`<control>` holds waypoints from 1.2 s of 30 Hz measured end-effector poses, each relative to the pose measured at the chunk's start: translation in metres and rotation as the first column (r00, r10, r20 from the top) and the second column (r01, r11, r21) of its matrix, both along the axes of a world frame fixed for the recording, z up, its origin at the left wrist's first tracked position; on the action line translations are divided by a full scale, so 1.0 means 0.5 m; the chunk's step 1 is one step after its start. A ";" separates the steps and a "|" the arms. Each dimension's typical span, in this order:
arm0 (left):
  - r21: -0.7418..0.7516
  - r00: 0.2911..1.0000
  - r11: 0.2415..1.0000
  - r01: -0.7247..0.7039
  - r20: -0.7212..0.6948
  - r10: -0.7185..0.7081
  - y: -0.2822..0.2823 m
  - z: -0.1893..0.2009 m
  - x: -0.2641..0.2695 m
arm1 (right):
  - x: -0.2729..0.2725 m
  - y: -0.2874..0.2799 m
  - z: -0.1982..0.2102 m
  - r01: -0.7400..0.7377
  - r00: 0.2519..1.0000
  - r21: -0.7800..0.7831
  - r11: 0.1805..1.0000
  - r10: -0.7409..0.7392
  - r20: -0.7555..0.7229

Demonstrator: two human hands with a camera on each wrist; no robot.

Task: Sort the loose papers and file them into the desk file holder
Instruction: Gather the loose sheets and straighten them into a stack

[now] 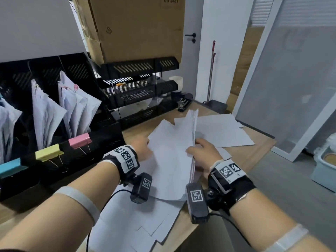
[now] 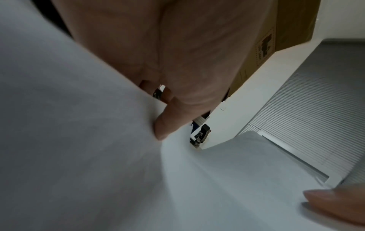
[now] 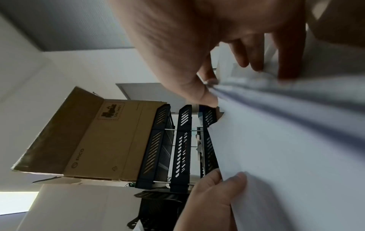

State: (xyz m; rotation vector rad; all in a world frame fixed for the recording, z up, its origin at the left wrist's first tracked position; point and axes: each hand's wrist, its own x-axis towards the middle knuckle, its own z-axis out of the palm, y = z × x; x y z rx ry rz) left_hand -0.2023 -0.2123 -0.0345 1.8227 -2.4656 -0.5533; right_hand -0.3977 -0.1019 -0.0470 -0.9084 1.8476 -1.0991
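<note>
A stack of white papers (image 1: 172, 151) is lifted off the wooden desk (image 1: 261, 148) and held between both hands. My left hand (image 1: 145, 150) grips its left edge, thumb (image 2: 162, 128) pressed on the top sheet. My right hand (image 1: 198, 150) pinches the thick right edge (image 3: 276, 106), thumb (image 3: 205, 93) on one face and fingers (image 3: 286, 62) on the other. Loose sheets lie on the desk behind the stack (image 1: 223, 131) and under it (image 1: 138, 220). The black file holder (image 1: 107, 131) stands at the left; its slots hold papers (image 1: 78, 106) and carry blue (image 1: 11, 166), yellow (image 1: 48, 151) and pink (image 1: 80, 140) clips.
A black three-tier tray (image 1: 140, 91) stands behind the papers with a cardboard box (image 1: 136, 28) on top. A black stapler (image 1: 184, 102) sits to its right. The desk's right edge runs close to a glass partition (image 1: 291, 88), and a pale blue bin (image 1: 325, 170) stands on the floor.
</note>
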 end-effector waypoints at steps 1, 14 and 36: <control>0.002 1.000 1.000 -0.009 -0.014 0.009 0.001 -0.002 -0.001 | 0.002 0.000 -0.001 0.001 1.000 0.000 1.000 -0.001 0.002; 0.075 0.942 0.996 -0.043 -0.330 0.065 0.012 -0.002 0.020 | 0.009 0.014 0.000 0.025 1.000 0.006 1.000 -0.025 -0.006; -0.060 0.246 0.996 0.067 -0.966 -0.075 0.064 0.066 -0.011 | -0.031 0.049 0.110 0.130 0.991 -0.470 0.873 -0.125 0.043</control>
